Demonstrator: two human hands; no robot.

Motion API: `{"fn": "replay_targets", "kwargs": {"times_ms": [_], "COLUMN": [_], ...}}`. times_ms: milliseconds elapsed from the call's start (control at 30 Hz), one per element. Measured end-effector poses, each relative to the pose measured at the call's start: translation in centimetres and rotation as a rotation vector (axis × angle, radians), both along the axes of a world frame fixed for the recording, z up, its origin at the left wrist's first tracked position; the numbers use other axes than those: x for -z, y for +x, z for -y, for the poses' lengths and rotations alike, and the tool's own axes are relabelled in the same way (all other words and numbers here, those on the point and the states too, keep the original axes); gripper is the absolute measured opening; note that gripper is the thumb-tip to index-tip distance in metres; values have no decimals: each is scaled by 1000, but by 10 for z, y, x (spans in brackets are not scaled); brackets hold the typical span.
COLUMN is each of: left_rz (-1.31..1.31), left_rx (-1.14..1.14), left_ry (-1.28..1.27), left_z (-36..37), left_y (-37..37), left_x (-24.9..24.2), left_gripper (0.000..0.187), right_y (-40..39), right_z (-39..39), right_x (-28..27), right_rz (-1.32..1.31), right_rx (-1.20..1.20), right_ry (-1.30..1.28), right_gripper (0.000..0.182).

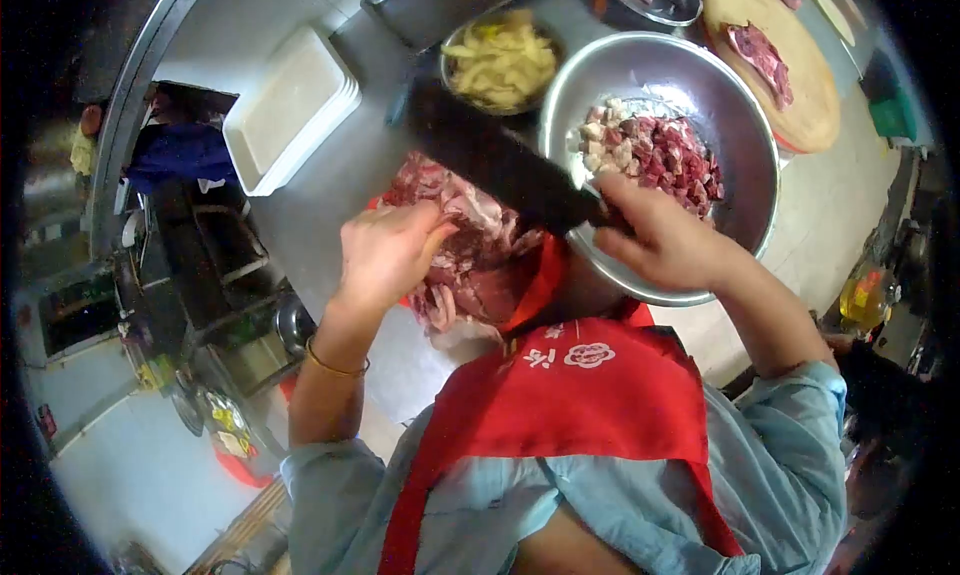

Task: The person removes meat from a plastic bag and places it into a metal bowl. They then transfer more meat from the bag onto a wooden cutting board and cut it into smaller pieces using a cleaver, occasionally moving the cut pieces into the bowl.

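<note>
In the head view my right hand (665,237) is closed around the handle of a wide, dark cleaver (500,165). Its blade points up and to the left, above a large piece of raw meat (490,280), and covers part of it. My left hand (392,253) has its fingers curled onto the left side of that meat, gripping it. Under the meat, a red edge (545,287) shows. A big steel bowl (745,125) stands beside my right hand, with diced raw meat (660,155) in it, part dark red and part pale.
Behind the cleaver sits a bowl of pale yellow pieces (505,60). Stacked white trays (290,110) stand at the left. A round wooden board (815,85) at the far right bears a meat slab (762,65). Another metal bowl (680,10) is at the back.
</note>
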State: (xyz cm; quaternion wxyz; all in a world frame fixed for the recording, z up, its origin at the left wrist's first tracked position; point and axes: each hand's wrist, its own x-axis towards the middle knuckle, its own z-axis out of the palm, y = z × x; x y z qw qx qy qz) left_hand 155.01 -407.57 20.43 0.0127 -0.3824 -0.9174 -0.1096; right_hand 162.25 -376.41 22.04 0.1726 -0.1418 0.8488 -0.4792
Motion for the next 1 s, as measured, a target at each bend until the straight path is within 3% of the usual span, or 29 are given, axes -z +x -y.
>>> {"fn": "replay_targets", "kwargs": {"times_ms": [67, 200, 267, 467, 533, 667, 767, 867, 900, 933, 1000], "left_rz": [20, 143, 110, 62, 101, 404, 474, 563, 395, 231, -186], "left_rx": [21, 58, 27, -44, -33, -59, -344, -654, -518, -381, -285], "left_ry": [-13, 14, -8, -1, 87, -31, 75, -42, -49, -58, -75], "left_z": [-4, -15, -14, 23, 17, -1, 35, 78, 81, 81, 36], "left_y": [2, 15, 15, 4, 19, 61, 81, 64, 59, 51, 27], "left_x": [-2, -1, -5, -8, -8, -15, 7, 33, 43, 50, 37], "left_gripper": [20, 19, 19, 15, 14, 15, 20, 22, 22, 22, 23], "right_y": [2, -31, -48, 5, 6, -14, -28, -20, -17, -15, -7], "right_z": [3, 41, 59, -3, 3, 32, 48, 42, 37, 31, 26], "right_x": [-1, 33, 50, 14, 20, 71, 70, 84, 76, 71, 68], "right_rz": [59, -24, -205, 170, 190, 63, 111, 7, -50, 83, -36], "right_rx": [-80, 21, 11, -202, -115, 18, 80, 166, 192, 215, 252], "right_ry": [100, -40, -88, 245, 193, -28, -224, -312, -261, -224, -217], "right_gripper": [35, 33, 35, 34, 34, 36, 34, 43, 43, 44, 46]}}
